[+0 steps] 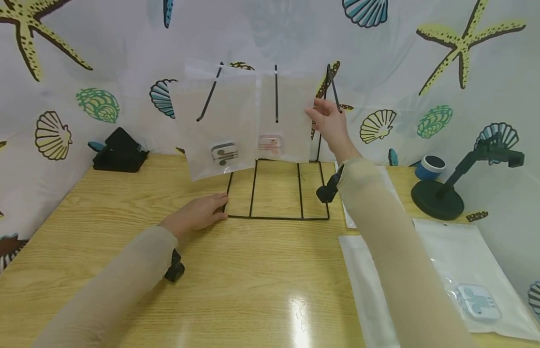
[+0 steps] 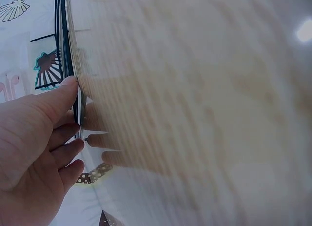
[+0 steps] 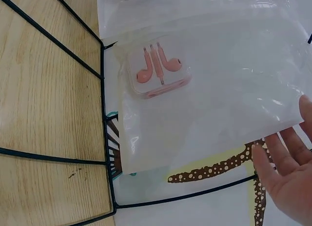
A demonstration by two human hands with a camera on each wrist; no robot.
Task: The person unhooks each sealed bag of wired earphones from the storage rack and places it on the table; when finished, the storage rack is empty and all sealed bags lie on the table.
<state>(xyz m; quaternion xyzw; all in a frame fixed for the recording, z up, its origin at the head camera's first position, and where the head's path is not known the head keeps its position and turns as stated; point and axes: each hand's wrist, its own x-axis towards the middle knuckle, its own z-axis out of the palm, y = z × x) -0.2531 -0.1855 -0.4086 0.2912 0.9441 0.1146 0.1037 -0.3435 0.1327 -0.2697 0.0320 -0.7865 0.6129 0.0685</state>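
A black wire display rack (image 1: pixel 278 218) stands on the wooden table, with hooks jutting forward at its top. A clear plastic bag (image 1: pixel 222 106) with a white-cased earphone set (image 1: pixel 225 153) hangs at the left hook. Beside it, at the middle hook, hangs another bag (image 3: pixel 219 79) holding pink earphones (image 3: pixel 158 67). My right hand (image 1: pixel 330 123) pinches this second bag's right edge, below the bare right hook (image 1: pixel 334 89); some fingertips are hidden behind the plastic. My left hand (image 1: pixel 200 210) rests against the rack's front left corner, thumb touching the wire, fingers extended.
More white bags lie at the right, one (image 1: pixel 465 251) with a cased earphone set (image 1: pixel 478 302). Behind them stand a dark stand (image 1: pixel 439 198) and a blue jar (image 1: pixel 430 167). A black folded object (image 1: pixel 120 152) sits at the back left, before a shell-patterned cloth (image 1: pixel 122 38).
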